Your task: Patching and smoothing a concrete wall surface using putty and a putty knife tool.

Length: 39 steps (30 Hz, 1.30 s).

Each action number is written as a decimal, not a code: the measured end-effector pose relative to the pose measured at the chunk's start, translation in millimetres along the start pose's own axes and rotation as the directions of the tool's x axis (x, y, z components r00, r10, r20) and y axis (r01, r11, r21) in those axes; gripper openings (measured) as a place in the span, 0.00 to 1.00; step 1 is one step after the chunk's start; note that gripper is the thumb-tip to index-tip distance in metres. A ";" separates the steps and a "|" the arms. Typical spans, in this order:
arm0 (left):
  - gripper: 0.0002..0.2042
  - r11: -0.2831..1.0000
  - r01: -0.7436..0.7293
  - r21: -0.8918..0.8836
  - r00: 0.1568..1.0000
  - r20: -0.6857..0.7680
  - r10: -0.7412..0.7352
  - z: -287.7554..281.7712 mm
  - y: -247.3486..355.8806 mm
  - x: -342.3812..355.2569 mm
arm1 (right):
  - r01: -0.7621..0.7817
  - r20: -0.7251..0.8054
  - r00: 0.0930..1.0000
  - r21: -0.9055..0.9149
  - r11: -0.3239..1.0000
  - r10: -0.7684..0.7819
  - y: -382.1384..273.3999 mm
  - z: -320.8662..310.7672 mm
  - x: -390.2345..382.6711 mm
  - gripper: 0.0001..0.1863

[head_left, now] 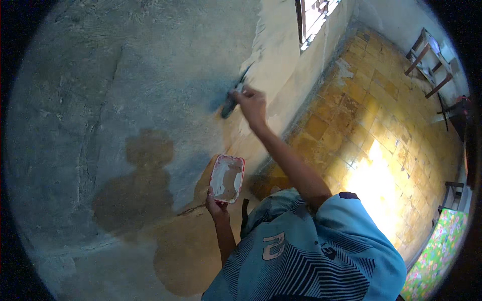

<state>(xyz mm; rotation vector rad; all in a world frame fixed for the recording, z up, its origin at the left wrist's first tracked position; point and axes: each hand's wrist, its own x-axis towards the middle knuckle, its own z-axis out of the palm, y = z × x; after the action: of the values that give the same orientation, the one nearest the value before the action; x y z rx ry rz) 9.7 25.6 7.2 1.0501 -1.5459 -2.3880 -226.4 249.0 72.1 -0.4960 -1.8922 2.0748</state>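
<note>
Head view: the right hand (252,104) reaches toward twelve o'clock, fingers wrapped tight round the dark handle of a putty knife (234,96) whose blade lies against the grey wall (100,100). The left hand (216,204), at six o'clock of it, grips from below a red-rimmed tray (227,178) smeared with white plaster

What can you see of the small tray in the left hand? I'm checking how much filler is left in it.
The tray is a small rounded rectangle with a red rim, seemingly plastic. Its inside is smeared with whitish paste, the brownish base showing in the middle. The left hand grips its lower edge and holds it tilted, open face to the camera, near the grey wall.
</note>
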 end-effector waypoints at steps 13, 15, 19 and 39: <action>0.24 0.997 0.017 -0.069 0.997 0.082 -0.011 -11.3 -1.8 9.8 | -0.037 0.034 0.999 0.079 0.996 0.035 7.5 -39.7 27.7 0.19; 0.25 0.998 0.004 -0.064 0.987 0.163 0.006 -4.2 -1.1 8.6 | -0.003 0.054 0.999 -0.032 0.999 0.005 18.8 -27.8 36.0 0.16; 0.27 0.999 0.050 0.003 0.991 0.127 -0.050 -17.3 -1.6 5.2 | 0.080 0.139 0.987 -0.035 0.996 -0.075 13.5 17.9 -64.4 0.17; 0.25 0.989 0.125 -0.085 0.972 0.211 -0.104 -18.3 -7.5 17.6 | -0.077 0.119 0.991 0.110 0.991 0.064 -16.9 0.5 -88.2 0.15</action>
<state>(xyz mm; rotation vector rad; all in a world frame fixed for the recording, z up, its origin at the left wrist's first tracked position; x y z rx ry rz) 9.3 7.5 -12.1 0.9217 -1.4454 -2.6967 -147.7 211.9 94.1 -0.4307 -1.8286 2.2879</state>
